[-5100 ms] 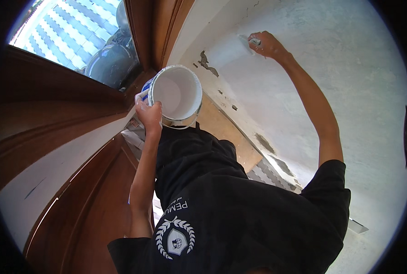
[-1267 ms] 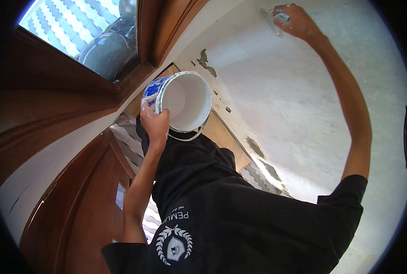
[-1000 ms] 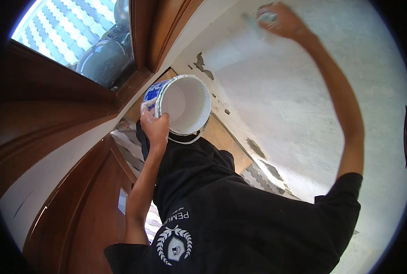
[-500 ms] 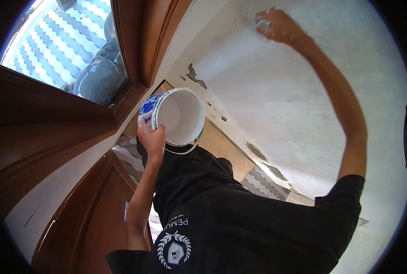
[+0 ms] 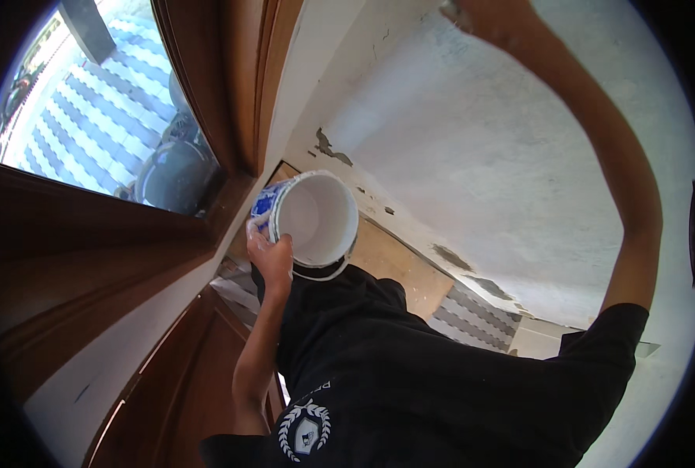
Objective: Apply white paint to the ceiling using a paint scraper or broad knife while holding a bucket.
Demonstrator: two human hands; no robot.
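Observation:
My left hand (image 5: 270, 255) grips the rim of a white plastic bucket (image 5: 318, 219) with a blue label, held out in front of my chest. The bucket's inside looks white and I cannot see its contents. My right arm reaches high up along the pale plastered wall (image 5: 480, 156). My right hand (image 5: 466, 11) is at the picture's top edge, mostly cut off. Whatever it holds is hidden. I wear a black shirt with a white crest.
A dark wooden window frame (image 5: 238, 86) stands at the left, with a window (image 5: 90, 125) showing striped paving outside. Wood panelling (image 5: 184, 374) runs below it. The wall has chipped dark patches (image 5: 332, 148) near its base. Patterned floor tiles (image 5: 472, 312) lie beneath.
My right hand has climbed further up the wall and slid out to the top edge. The bucket in my left hand dropped slightly lower and to the left as my view turned.

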